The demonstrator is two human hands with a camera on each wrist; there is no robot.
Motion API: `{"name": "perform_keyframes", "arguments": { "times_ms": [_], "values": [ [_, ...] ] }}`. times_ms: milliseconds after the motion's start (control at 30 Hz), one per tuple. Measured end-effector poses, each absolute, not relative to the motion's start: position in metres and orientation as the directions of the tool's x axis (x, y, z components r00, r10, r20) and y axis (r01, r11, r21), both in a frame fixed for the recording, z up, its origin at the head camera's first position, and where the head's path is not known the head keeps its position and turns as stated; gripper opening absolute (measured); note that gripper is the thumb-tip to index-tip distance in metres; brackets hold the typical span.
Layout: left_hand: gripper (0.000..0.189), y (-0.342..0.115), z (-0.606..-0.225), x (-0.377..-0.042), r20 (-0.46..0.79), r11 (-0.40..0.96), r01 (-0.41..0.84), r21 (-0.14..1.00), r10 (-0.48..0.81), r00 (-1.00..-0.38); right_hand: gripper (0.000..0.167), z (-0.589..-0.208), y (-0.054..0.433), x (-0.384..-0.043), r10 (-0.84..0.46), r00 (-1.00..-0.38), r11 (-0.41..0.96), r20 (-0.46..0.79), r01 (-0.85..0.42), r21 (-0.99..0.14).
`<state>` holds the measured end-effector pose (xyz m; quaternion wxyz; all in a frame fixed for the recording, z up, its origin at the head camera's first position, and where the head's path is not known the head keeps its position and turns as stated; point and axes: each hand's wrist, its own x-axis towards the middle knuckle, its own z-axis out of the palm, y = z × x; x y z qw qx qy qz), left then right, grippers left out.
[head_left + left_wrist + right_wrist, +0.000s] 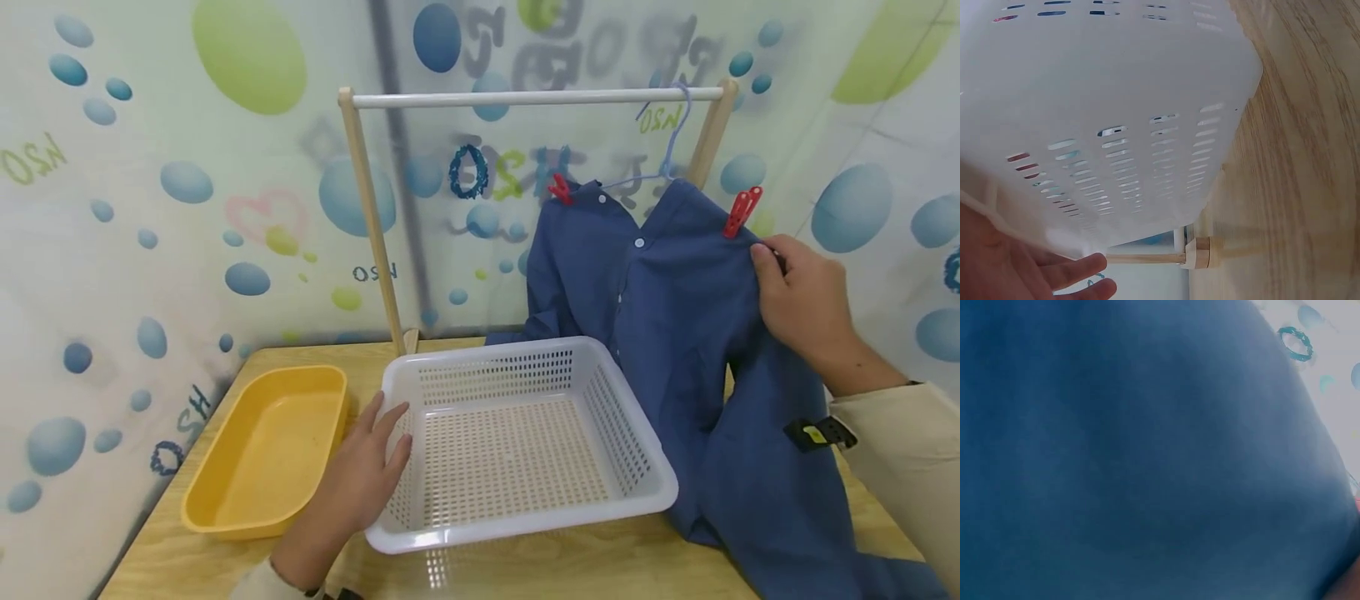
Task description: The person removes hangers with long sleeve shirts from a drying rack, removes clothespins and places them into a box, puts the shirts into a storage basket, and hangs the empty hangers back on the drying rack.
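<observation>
I see the shirt (675,283) right of the basket (525,526), its shoulder pinched by the right hand (808,302); the left hand (366,471), fingers spread, touches the basket's rim.

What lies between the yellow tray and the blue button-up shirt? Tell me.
A white perforated basket, with the left hand at its rim; the head view shows this.

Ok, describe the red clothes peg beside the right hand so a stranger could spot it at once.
Find the wooden rack where a blue, white-buttoned shirt hangs on a pale blue hanger. Look at the shoulder whose edge the right hand pinches. The red clothes peg is clipped there, just above that hand; its red twin grips the opposite shoulder, away from either hand.
</observation>
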<state>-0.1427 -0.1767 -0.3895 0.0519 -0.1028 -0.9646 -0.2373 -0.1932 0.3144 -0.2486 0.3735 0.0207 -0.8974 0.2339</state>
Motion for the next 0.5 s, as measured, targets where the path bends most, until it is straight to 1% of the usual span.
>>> {"name": "perform_keyframes", "arguments": {
  "times_ms": [67,167,233,500],
  "values": [
    [0.049,-0.177,-0.389,-0.143,0.11,0.864,0.196,0.464,0.164,-0.98,0.038,-0.247,0.314,-0.194,0.146,-0.693,0.891,0.706,-0.218,-0.398],
    [0.05,-0.176,-0.388,-0.144,0.077,0.862,0.173,0.476,0.155,-0.985,0.04,-0.243,0.314,-0.192,0.162,-0.675,0.892,0.72,-0.212,-0.4],
    [0.049,-0.175,-0.388,-0.144,0.071,0.861,0.167,0.48,0.151,-0.986,0.041,-0.24,0.315,-0.191,0.178,-0.665,0.892,0.725,-0.202,-0.405],
    [0.048,-0.177,-0.391,-0.146,0.072,0.856,0.153,0.494,0.135,-0.988,0.044,-0.229,0.319,-0.185,0.231,-0.589,0.892,0.775,-0.189,-0.41]
  ]
}}
